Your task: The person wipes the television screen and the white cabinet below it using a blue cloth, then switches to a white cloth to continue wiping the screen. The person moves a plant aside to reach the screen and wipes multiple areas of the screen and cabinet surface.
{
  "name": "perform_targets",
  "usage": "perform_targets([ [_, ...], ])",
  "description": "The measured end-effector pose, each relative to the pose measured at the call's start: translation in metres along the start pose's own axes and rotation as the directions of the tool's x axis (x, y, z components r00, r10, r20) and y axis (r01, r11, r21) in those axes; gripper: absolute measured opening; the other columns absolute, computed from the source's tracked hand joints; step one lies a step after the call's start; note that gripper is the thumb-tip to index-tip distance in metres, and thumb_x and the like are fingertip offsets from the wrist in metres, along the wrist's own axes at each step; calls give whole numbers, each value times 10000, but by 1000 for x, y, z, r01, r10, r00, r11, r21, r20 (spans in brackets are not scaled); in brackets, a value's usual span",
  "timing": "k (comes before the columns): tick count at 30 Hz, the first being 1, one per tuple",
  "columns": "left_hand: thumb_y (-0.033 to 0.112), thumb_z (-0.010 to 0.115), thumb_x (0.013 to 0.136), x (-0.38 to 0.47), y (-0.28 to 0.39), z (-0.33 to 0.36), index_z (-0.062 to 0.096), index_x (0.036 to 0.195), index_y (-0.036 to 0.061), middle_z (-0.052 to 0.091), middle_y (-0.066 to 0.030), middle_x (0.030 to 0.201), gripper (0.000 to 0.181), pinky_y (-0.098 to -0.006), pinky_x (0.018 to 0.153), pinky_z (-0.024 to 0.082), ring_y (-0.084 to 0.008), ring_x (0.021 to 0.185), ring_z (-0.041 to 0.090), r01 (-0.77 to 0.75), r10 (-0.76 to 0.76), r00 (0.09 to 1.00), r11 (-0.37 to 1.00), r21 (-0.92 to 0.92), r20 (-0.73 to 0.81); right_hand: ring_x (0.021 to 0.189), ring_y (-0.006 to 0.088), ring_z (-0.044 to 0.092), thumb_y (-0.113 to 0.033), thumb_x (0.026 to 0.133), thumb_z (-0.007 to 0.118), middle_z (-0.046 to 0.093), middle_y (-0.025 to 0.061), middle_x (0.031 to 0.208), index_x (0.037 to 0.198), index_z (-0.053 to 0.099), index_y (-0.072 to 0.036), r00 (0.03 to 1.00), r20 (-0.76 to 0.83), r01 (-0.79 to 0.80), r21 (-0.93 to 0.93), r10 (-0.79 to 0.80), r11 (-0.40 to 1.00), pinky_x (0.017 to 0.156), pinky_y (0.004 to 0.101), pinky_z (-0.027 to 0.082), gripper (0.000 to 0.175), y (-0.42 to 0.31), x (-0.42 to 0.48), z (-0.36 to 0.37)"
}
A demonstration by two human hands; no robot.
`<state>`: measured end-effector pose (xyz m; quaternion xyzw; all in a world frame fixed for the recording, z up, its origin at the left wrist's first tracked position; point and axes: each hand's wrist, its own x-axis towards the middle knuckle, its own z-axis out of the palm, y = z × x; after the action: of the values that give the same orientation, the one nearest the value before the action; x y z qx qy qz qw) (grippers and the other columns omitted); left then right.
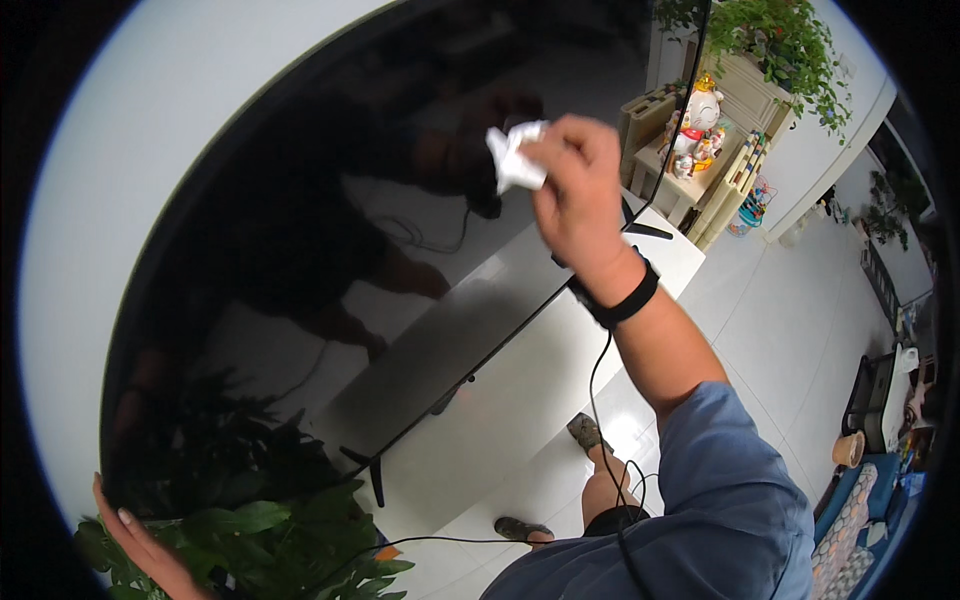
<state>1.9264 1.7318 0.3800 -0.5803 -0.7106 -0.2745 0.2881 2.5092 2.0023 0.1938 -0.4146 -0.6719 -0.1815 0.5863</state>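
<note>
A crumpled white tissue or cloth (519,157) is pinched in the fingers of my right hand (581,184), in front of the dark screen of a large flat television (300,187). Whether the wad presses on the glass is hard to tell. My left hand (146,544) is at the lower left, its fingers extended along the television's side edge; how firmly it holds there does not show. The television stands on splayed black feet (377,480) on a white cabinet (480,420). Its screen mirrors my body and arms.
Leafy green plants (247,532) crowd the television's lower left corner. A black cable (596,367) hangs by my right arm. Lucky cat figurines (701,124) sit on a cream stand, with a trailing plant (780,45) above. A blue sofa (829,510) is at the right.
</note>
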Motion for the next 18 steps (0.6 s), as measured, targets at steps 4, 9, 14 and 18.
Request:
perform_targets([
  [4, 412, 368, 1174, 0, -2, -1, 458, 1621, 43, 470, -174, 1660, 587, -490, 1295, 279, -337, 1560, 401, -28, 28, 1000, 1000, -5, 12, 1104, 396, 611, -19, 756, 750, 645, 153, 1193, 1127, 743, -91, 969, 213, 93, 162, -127, 982, 955, 492, 540, 378, -39, -98, 9],
  [9, 402, 369, 1176, 3, -6, -1, 467, 1614, 36, 477, -176, 1653, 579, -487, 1293, 284, -342, 1558, 401, -26, 26, 1000, 1000, 15, 3, 1108, 348, 616, 9, 797, 722, 642, 129, 1172, 1140, 741, -107, 943, 302, 65, 253, -143, 965, 930, 443, 548, 362, -59, -103, -13],
  [14, 403, 377, 1178, 1, -3, -3, 469, 1614, 38, 475, -175, 1655, 576, -483, 1288, 291, -342, 1558, 402, -21, 22, 1000, 1000, -6, 16, 1053, 343, 611, 75, 802, 665, 623, 138, 1125, 1138, 728, -92, 987, -149, 78, 131, -58, 988, 907, 412, 523, 381, -11, 42, -20],
  [18, 399, 383, 1179, -2, 6, -2, 469, 1616, 44, 474, -172, 1656, 569, -479, 1283, 300, -340, 1554, 407, 6, -6, 1000, 1000, -22, -2, 1060, 346, 603, 80, 798, 665, 628, 118, 1114, 1130, 729, -97, 986, -166, 55, 117, -35, 992, 888, 419, 515, 382, 1, 85, -9],
])
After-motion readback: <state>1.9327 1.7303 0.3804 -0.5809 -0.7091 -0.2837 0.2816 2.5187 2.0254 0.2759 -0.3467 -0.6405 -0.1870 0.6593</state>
